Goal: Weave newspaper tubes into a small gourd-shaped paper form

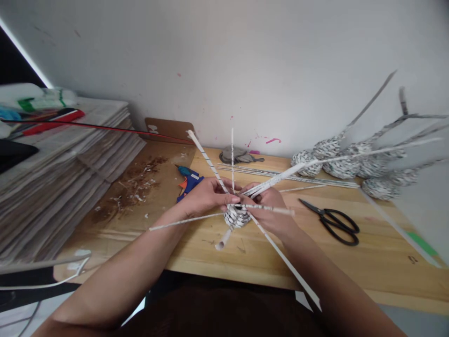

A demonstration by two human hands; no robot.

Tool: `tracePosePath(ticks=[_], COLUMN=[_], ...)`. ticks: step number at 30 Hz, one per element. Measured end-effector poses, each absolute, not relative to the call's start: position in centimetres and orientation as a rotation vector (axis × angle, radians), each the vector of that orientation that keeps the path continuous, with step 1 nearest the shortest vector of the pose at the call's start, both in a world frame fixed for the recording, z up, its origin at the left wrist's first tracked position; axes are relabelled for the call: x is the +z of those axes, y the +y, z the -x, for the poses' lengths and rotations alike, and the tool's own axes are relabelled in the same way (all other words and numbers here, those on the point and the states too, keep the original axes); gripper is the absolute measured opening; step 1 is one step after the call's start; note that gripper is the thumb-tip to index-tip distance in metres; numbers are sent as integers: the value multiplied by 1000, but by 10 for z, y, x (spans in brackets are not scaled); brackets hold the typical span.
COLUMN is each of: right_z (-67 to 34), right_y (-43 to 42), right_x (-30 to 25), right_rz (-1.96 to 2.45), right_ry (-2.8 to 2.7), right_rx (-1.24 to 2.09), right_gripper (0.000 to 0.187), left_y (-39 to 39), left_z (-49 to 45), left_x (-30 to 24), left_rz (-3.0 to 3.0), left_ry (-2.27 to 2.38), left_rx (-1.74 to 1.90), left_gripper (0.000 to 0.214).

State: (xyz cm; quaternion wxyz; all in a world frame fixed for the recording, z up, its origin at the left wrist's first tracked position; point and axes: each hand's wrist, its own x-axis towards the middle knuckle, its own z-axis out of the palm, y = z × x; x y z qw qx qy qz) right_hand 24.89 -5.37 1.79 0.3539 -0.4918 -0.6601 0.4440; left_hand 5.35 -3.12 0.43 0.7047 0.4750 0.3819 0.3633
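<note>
Your two forearms reach in from the near edge and meet over the middle of a wooden table. Between your hands sits a small woven knot of rolled newspaper, held just above the tabletop. Your left hand curls around its left side, fingers closed and pinching the weave near the top. Your right hand grips the right side the same way, fingers pressed together on the weave. Thin paper rods fan out from the knot in all directions, some pointing up toward the wall, one running back toward you past your right arm.

To the right, near your right hand, black scissors lie flat on the table. Just beyond your left hand rests a blue glue gun. Farther left stands a tall stack of newspapers. At the far right, against the white wall, finished woven pieces cluster together with long rods sticking out. Loose rods lie flat along the far edge.
</note>
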Motion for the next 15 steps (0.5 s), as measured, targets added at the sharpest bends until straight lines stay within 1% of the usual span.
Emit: tracePosePath(ticks=[4, 7, 9, 12, 15], right_z=[-250, -250, -250, -252, -252], right_y=[-54, -53, -52, -50, -49], right_x=[12, 12, 14, 19, 20], right_rz=[1266, 1266, 1241, 1178, 1175], right_ry=[-1725, -1685, -1620, -1486, -1379], right_rx=[1152, 1144, 1207, 1360, 1432], right_gripper=[11, 10, 13, 23, 27], left_y=[-33, -36, -37, -39, -39], left_z=[-61, -63, -63, -62, -62], left_x=[0, 0, 1, 3, 3], left_rz=[-1062, -1115, -1152, -1187, -1183], left_ry=[947, 913, 920, 970, 1023], left_rx=[902, 943, 941, 940, 956], left_gripper=[34, 36, 41, 47, 35])
